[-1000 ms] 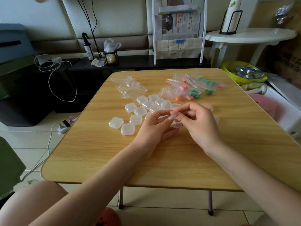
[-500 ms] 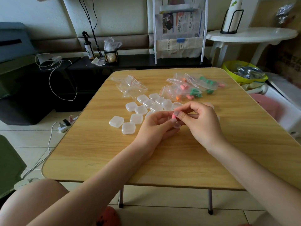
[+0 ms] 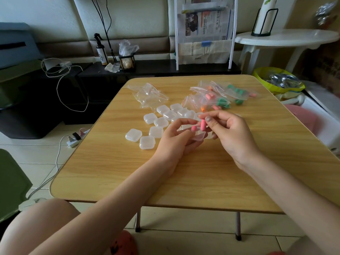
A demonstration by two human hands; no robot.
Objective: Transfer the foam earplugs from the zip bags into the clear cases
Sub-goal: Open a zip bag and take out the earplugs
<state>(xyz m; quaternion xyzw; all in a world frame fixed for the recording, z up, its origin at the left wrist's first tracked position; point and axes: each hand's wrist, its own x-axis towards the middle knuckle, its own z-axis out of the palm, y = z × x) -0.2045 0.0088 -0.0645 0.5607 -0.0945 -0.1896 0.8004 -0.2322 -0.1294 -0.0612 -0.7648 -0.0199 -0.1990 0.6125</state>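
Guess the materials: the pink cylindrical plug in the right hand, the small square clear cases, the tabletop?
Pink cylindrical earplug, pinched by the right hand: looks like matte foam, no shine, rounded end.
Small square clear cases: likely frosted translucent plastic; the table's colour shows through, edges catch light.
Tabletop: wood-grain pattern with a smooth, slightly glossy finish; probably laminate, solid wood can't be excluded.

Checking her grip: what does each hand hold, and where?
Right hand pinches a pink earplug at its top end; left hand holds a zip bag.
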